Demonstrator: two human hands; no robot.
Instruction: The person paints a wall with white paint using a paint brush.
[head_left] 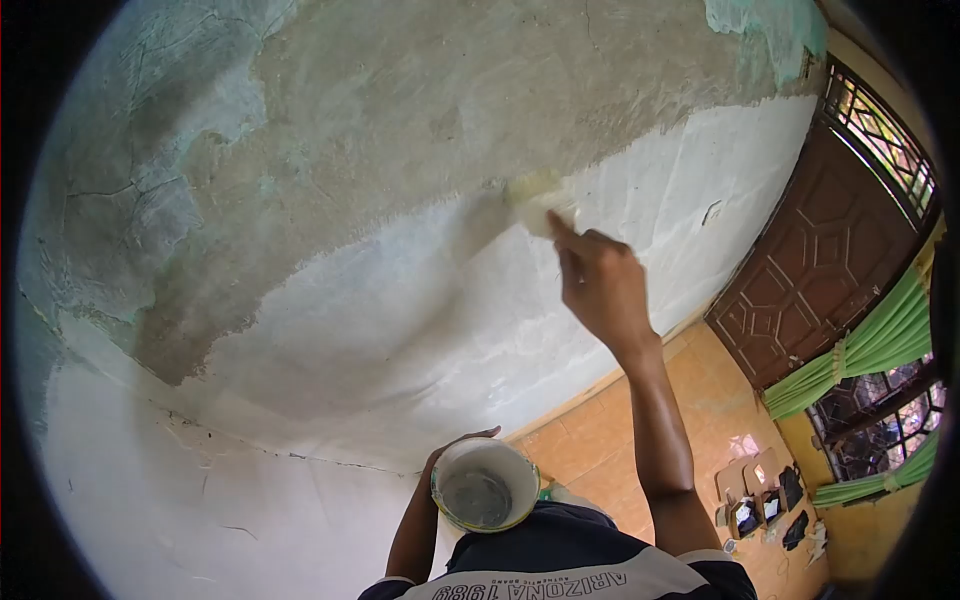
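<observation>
My right hand (606,278) is raised to the wall (380,110) and closed round a wide, pale paintbrush (541,197). Motion smears the brush, whose bristle end lies over the boundary between a white-coated band and bare grey plaster. Low in front of my body, my left hand (450,449) wraps round the far side of a white paint bucket (516,470). Its rim is yellowish, and greyish-white paint (478,499) sits at the bottom. Most of the left fingers are hidden behind the bucket.
A brown panelled door (810,250) stands at the right, with green curtains (860,350) by a grilled window (885,410). Cardboard boxes (750,485) and dark items lie on the orange tiled floor (590,430). A cracked wall corner (290,455) runs along the lower left.
</observation>
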